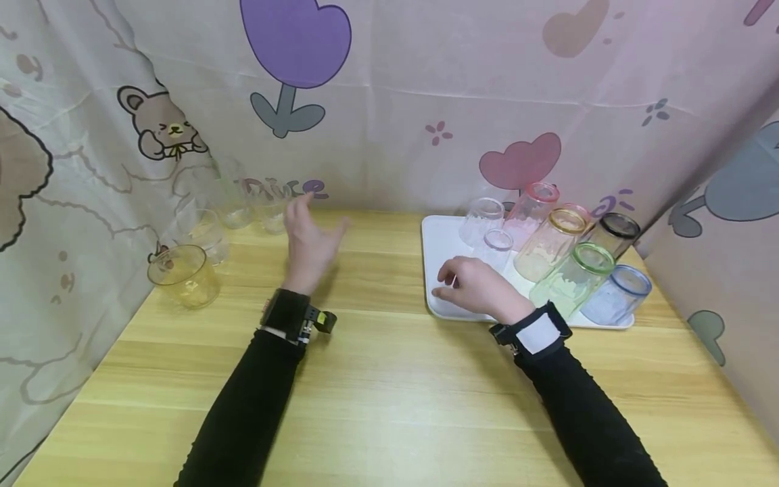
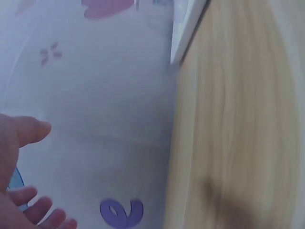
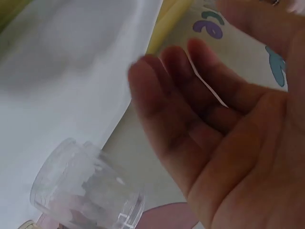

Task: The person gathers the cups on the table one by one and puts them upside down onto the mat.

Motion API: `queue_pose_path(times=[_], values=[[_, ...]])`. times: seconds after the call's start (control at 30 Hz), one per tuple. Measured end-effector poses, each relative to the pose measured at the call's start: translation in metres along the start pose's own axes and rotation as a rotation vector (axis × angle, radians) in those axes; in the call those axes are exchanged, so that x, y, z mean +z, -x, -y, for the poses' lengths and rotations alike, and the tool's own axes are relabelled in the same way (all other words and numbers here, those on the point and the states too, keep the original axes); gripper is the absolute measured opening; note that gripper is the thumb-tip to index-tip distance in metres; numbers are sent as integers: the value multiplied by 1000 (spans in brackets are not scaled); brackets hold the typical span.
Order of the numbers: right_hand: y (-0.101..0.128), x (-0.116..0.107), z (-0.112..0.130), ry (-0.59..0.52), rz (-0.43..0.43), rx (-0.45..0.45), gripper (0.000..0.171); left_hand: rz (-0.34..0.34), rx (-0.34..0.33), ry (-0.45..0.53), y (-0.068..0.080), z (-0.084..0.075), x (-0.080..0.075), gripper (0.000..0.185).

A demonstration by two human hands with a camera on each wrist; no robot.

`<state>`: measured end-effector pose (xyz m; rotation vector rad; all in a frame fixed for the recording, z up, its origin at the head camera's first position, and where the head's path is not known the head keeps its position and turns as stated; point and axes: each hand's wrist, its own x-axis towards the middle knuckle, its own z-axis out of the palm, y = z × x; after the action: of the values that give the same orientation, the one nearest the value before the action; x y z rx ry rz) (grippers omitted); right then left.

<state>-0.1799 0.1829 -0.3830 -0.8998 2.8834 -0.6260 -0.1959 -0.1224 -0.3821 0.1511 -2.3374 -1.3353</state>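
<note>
My left hand (image 1: 310, 237) hovers open over the wooden table (image 1: 389, 379), fingers spread, just right of several clear glasses (image 1: 234, 203) and a yellow glass (image 1: 182, 274) standing by the left curtain. It holds nothing. My right hand (image 1: 471, 284) hangs over the left part of the white tray (image 1: 441, 237), fingers loosely curled and empty. A small clear glass (image 1: 496, 247) lies just beyond its fingertips; in the right wrist view that clear glass (image 3: 86, 191) lies below the open palm (image 3: 224, 138). The tray holds several tinted glasses lying on their sides.
A green glass (image 1: 572, 277), a blue glass (image 1: 617, 294), an amber glass (image 1: 550, 243), a pink glass (image 1: 532, 206) and a dark glass (image 1: 615, 233) crowd the tray's right half. Printed curtains (image 1: 426, 101) close off the back and both sides.
</note>
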Motion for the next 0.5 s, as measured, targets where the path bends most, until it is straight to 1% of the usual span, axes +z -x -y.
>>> queue_pose_path(times=[0.13,0.2,0.4,0.5], values=[[2,5,4,0,83,-7,15,-120,-66,28,-14,11,-11,90],[2,8,6,6,108,-9,13,-162,-107,45,-21,16,-16,94],[1,15,7,28,169,-18,10,-250,-258,62,-40,29,-26,110],[0,16,7,35,187,-20,7,-274,-333,64,-49,37,-28,115]])
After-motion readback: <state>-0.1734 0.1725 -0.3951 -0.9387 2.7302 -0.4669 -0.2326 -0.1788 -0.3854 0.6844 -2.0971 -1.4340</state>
